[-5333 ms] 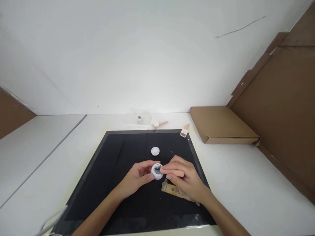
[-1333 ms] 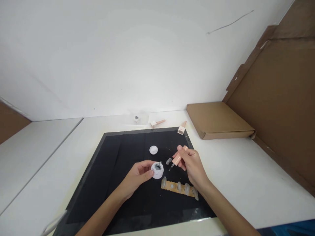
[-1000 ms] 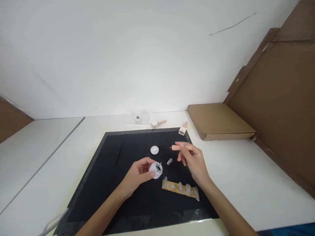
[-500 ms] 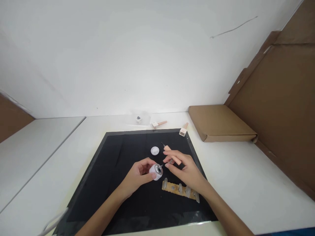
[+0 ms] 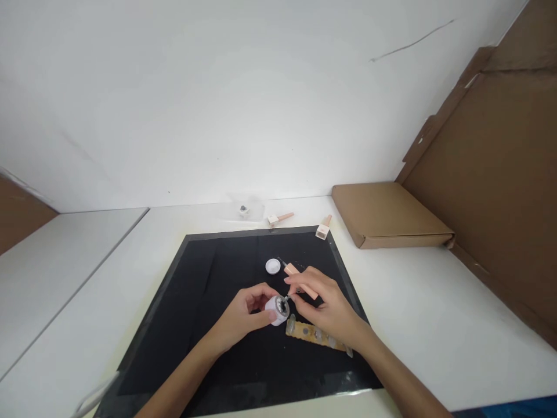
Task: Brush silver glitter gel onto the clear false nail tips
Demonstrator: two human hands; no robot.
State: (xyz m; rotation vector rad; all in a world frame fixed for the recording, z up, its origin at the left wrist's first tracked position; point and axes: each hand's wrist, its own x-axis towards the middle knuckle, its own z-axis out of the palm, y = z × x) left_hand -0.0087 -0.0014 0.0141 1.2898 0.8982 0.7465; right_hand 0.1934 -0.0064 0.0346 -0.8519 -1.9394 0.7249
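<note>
Two bare hands meet over a black mat (image 5: 209, 325) on a white counter (image 5: 65, 273), seen from above. From the left: a white cable (image 5: 93, 395) curls at the mat's near left corner. The left hand (image 5: 243, 316) comes in from bottom left, fingers curled round a small white jar (image 5: 278, 309), thumb pressed on its near side; jar is open, tilted toward the right hand, w/ grey stuff inside, held just above mid-mat. Behind it the jar's white lid (image 5: 272, 266) lies flat on the mat, apart from both hands. Touching the jar's mouth from the right: a thin metal stick, pinched at the right hand (image 5: 324, 305) fingertips. That hand also grips a peach brush handle (image 5: 298, 278), which angles up-left across its fingers, dark tip pointing toward the lid. Just below and partly under the right hand, a tan strip (image 5: 311, 335) carrying clear nail tips lies on the mat. Far edge of the mat: a clear plastic bag (image 5: 246, 208), then two peach polish bottles (image 5: 278, 219) (image 5: 323, 229). Far right: a flat cardboard box (image 5: 387, 217) on the counter, w/ a big cardboard sheet (image 5: 500, 191) leaning on the wall.
</note>
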